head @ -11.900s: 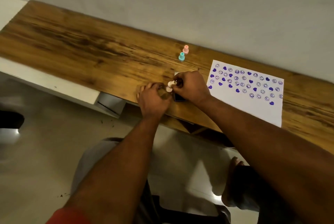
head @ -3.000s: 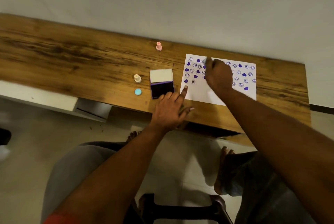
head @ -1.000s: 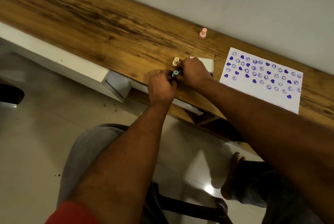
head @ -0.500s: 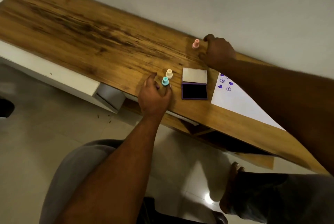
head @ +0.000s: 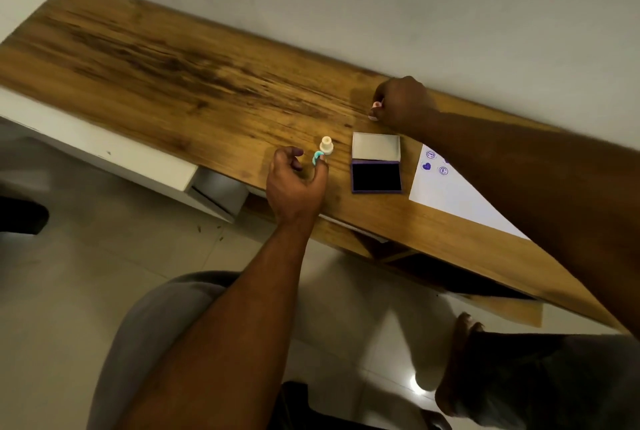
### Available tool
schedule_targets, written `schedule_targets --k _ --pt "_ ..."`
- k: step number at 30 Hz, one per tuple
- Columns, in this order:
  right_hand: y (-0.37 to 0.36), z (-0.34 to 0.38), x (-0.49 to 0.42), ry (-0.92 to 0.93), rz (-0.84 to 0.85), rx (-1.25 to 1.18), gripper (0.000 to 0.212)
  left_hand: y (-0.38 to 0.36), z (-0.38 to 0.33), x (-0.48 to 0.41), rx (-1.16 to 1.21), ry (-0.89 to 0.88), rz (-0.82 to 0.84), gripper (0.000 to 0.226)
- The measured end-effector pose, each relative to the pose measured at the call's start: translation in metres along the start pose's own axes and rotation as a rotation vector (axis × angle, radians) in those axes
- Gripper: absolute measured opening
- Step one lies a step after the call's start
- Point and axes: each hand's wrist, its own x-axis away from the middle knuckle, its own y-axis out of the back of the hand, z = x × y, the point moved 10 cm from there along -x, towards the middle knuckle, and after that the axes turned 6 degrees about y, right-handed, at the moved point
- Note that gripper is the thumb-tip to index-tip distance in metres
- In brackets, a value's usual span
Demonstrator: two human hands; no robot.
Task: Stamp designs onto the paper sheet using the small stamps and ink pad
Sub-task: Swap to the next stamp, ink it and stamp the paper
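Pink stamp (head: 375, 106), near the wall edge of the surface (head: 180, 83), sits in the closed grip of the right hand (head: 403, 102); its long axis is hidden. Left hand (head: 294, 180) pinches the tilted teal stamp (head: 317, 157). Judged step: changing stamps. Next: press pink face-down on the open ink pad (head: 376, 177), then the paper sheet (head: 446, 194).

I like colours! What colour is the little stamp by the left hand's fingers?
Teal, seen in the head view.
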Motion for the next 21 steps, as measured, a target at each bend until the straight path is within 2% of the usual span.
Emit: schedule_targets --k 5,11,16,21 --pt "0.032 0.016 0.039 0.043 -0.160 -0.138 0.034 -0.006 -0.028 0.016 -0.046 -0.160 0.073 0.040" --pt "0.019 0.057 0.097 0.192 -0.076 -0.220 0.032 -0.017 -0.053 0.045 -0.180 -0.353 0.257 0.055" --pt "-0.008 0.084 0.126 0.251 -0.003 -0.221 0.028 -0.007 -0.037 0.052 -0.289 -0.342 0.260 0.043" --pt "-0.026 0.090 0.132 0.252 0.030 -0.243 0.029 -0.003 -0.036 0.055 -0.301 -0.329 0.286 0.041"
